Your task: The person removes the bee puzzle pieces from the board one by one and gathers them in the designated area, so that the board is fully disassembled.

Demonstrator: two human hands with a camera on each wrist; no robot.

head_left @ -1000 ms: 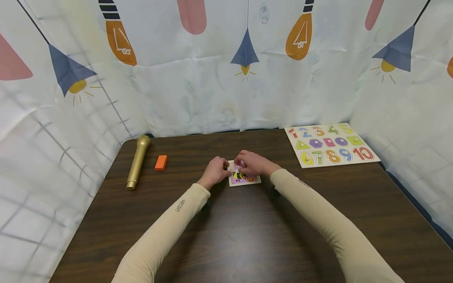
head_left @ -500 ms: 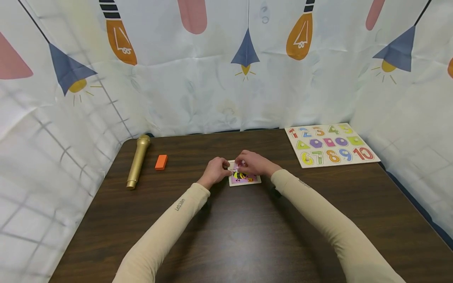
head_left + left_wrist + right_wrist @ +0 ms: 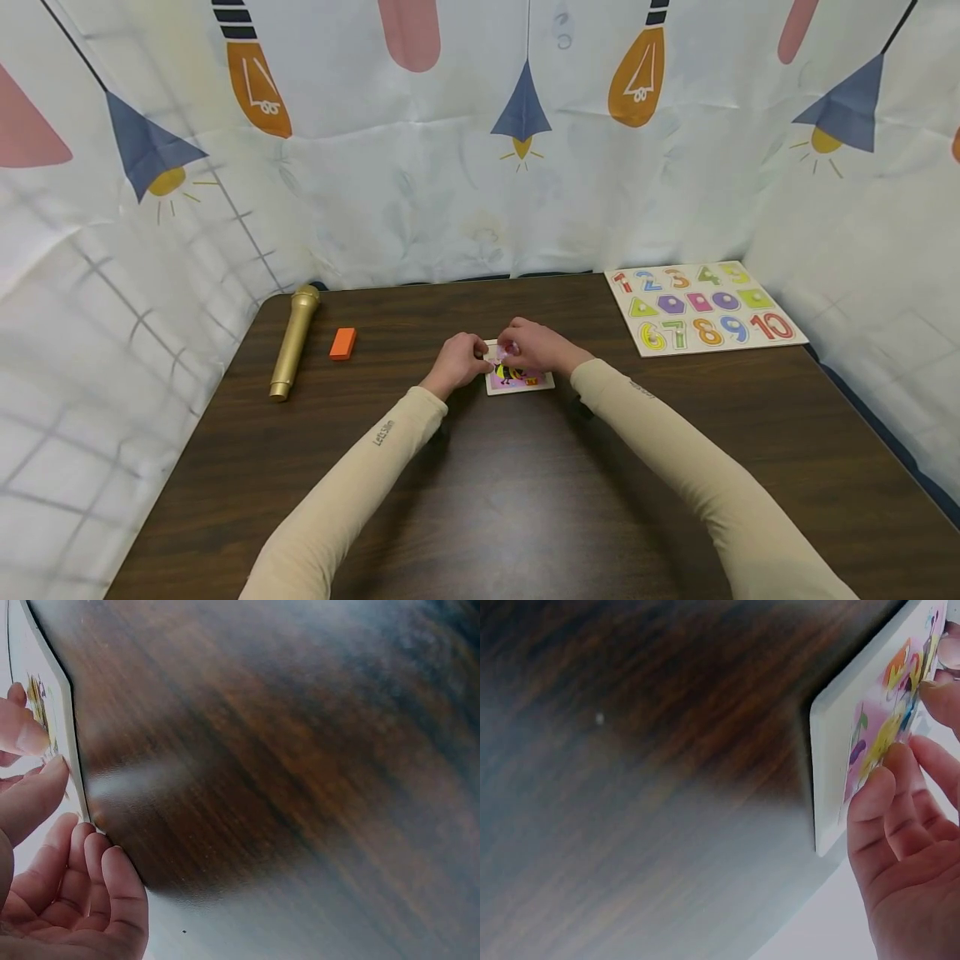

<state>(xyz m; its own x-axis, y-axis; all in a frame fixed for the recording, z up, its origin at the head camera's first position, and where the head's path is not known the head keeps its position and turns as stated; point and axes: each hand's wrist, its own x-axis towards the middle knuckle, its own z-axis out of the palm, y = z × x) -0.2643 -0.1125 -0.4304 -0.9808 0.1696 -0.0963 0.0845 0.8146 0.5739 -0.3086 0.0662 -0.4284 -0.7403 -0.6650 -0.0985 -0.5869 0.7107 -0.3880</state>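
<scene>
A small square bee picture puzzle [image 3: 498, 391] with a pale frame lies flat on the dark table, between both hands. My left hand [image 3: 455, 365] holds its left side, thumb near the picture and fingers curled at the frame's edge [image 3: 67, 712]. Over the upper part of the picture, my right hand [image 3: 538, 346] has its fingers bent and pinches a small pinkish puzzle piece [image 3: 513, 349], mostly hidden by the fingers. In the right wrist view, the right fingertips [image 3: 874, 795] touch the colourful picture [image 3: 891, 727].
A gold microphone [image 3: 294, 342] lies at the table's far left, with an orange block [image 3: 342, 343] beside it. At the back right rests a number and shape peg board [image 3: 686, 305]. A patterned white curtain [image 3: 450, 192] hangs behind the table.
Both hands stay at the bee puzzle; the right fingers shift only very slightly over the picture. The other things keep their places.
</scene>
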